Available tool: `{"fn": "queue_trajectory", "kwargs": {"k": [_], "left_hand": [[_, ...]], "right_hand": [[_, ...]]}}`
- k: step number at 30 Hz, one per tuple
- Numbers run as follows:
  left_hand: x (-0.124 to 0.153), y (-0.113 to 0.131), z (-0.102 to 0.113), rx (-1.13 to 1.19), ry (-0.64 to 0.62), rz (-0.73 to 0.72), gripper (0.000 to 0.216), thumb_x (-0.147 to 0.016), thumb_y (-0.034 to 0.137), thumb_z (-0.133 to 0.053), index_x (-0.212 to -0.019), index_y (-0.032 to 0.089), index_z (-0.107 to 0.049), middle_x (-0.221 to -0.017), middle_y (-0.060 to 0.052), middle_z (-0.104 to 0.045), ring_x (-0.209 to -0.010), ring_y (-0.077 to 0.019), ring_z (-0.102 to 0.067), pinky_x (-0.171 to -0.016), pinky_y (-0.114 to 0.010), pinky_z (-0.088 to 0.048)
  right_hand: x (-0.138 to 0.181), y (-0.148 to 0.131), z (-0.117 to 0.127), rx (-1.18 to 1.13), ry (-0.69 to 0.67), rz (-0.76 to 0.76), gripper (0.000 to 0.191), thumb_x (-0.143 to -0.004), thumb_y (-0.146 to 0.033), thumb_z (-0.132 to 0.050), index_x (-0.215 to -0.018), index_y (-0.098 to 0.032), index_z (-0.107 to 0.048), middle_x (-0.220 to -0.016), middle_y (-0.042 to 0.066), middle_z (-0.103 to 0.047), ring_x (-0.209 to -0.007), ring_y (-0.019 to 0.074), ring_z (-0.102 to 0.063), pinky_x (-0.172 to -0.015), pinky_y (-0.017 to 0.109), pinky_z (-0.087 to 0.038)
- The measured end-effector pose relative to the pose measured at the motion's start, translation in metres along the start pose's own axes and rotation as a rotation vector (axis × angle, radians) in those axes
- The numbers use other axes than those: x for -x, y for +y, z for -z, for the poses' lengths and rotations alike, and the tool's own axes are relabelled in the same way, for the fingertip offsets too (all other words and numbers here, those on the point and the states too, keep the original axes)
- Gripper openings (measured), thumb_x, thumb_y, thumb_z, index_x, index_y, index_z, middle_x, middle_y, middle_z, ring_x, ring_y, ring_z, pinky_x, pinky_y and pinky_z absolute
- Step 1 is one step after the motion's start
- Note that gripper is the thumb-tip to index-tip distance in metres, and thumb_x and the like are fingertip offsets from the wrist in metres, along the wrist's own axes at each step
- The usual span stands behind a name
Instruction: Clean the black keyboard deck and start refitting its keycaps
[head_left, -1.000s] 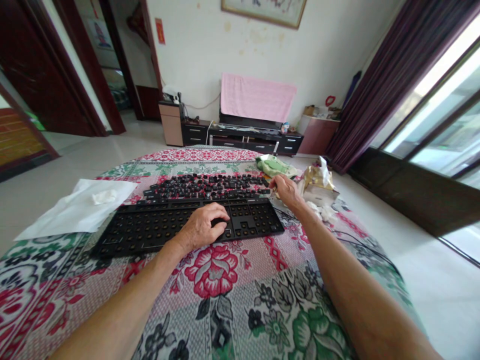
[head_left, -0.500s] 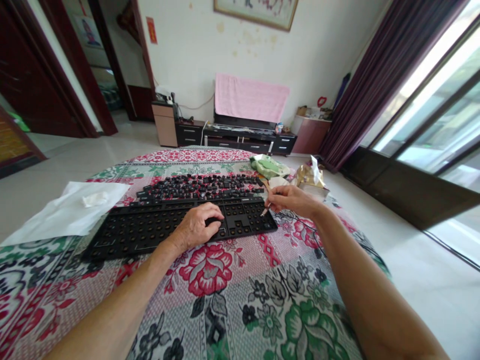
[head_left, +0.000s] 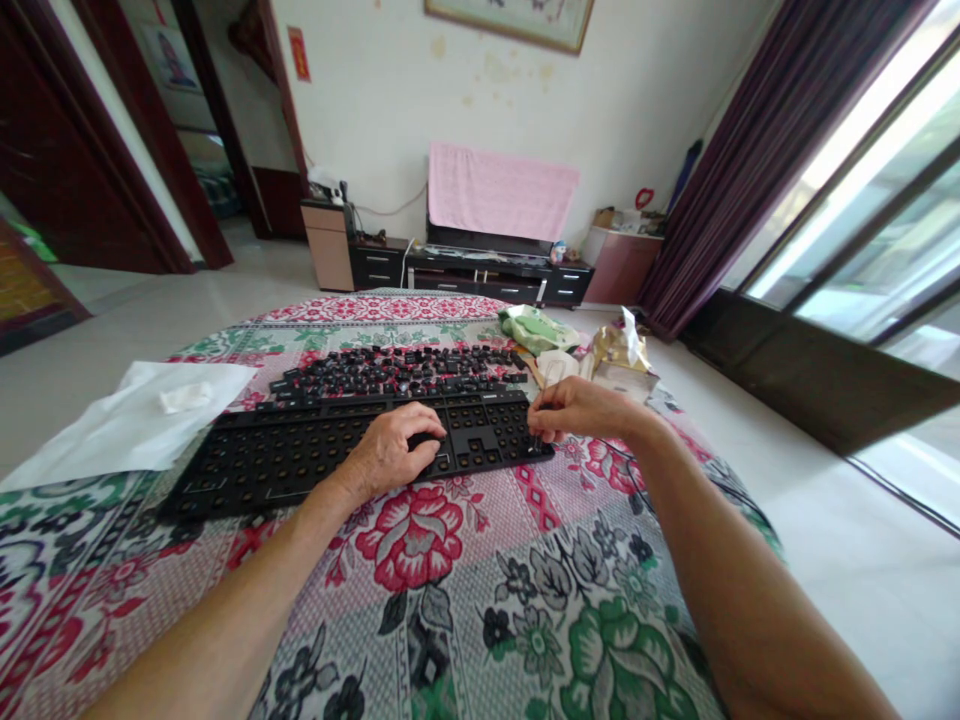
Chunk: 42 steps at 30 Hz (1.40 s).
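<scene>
Long black plastic keyboard (head_left: 319, 435) under half-spread left hand (head_left: 396, 438), scratchable by slips of slim pale tool (head_left: 535, 446) pinched in right hand (head_left: 576, 408).

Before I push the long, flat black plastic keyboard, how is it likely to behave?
The long, flat black plastic keyboard looks stiff, its long edges fairly straight. Lying flat and broad, it probably would not roll or tip. The floral woven tablecloth beneath it might wrinkle or drag along.
</scene>
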<state>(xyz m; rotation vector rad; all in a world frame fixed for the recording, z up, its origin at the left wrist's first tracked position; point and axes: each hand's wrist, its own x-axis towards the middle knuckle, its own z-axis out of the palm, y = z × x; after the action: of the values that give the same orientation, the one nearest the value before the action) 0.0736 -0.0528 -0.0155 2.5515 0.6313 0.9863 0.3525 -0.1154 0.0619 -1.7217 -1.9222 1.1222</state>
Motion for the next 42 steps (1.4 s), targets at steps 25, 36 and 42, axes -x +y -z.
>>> {"fn": "queue_trajectory", "kwargs": {"k": [25, 36, 42], "left_hand": [[0.0, 0.001, 0.0, -0.052, -0.002, 0.022, 0.015, -0.072, 0.015, -0.055, -0.081, 0.018, -0.066, -0.093, -0.004, -0.063, -0.084, -0.0152, -0.059, -0.08, -0.031, -0.048], [0.002, 0.01, 0.004, -0.113, -0.136, -0.066, 0.013, -0.072, 0.019, -0.059, -0.078, 0.021, -0.071, -0.097, -0.004, -0.062, -0.086, -0.0163, -0.058, -0.081, -0.033, -0.047], [0.003, 0.01, 0.004, -0.1, -0.142, -0.071, 0.015, -0.073, 0.018, -0.058, -0.078, 0.021, -0.072, -0.097, -0.005, -0.062, -0.087, -0.0164, -0.058, -0.081, -0.033, -0.047]], "right_hand": [[-0.022, 0.027, -0.036, 0.039, 0.457, 0.042, 0.038, -0.08, -0.035, -0.04, -0.05, -0.016, -0.054, -0.032, -0.004, -0.039, -0.03, 0.006, -0.036, -0.032, 0.018, -0.028], [-0.014, 0.034, -0.054, 0.102, 0.652, 0.276, 0.041, -0.084, -0.037, -0.039, -0.049, -0.018, -0.05, -0.045, -0.001, -0.049, -0.044, 0.0092, -0.045, -0.047, 0.022, -0.036], [-0.012, 0.035, -0.067, 0.139, 0.799, 0.285, 0.047, -0.086, -0.043, -0.038, -0.047, -0.019, -0.048, -0.045, -0.001, -0.049, -0.044, 0.01, -0.045, -0.049, 0.023, -0.035]]}}
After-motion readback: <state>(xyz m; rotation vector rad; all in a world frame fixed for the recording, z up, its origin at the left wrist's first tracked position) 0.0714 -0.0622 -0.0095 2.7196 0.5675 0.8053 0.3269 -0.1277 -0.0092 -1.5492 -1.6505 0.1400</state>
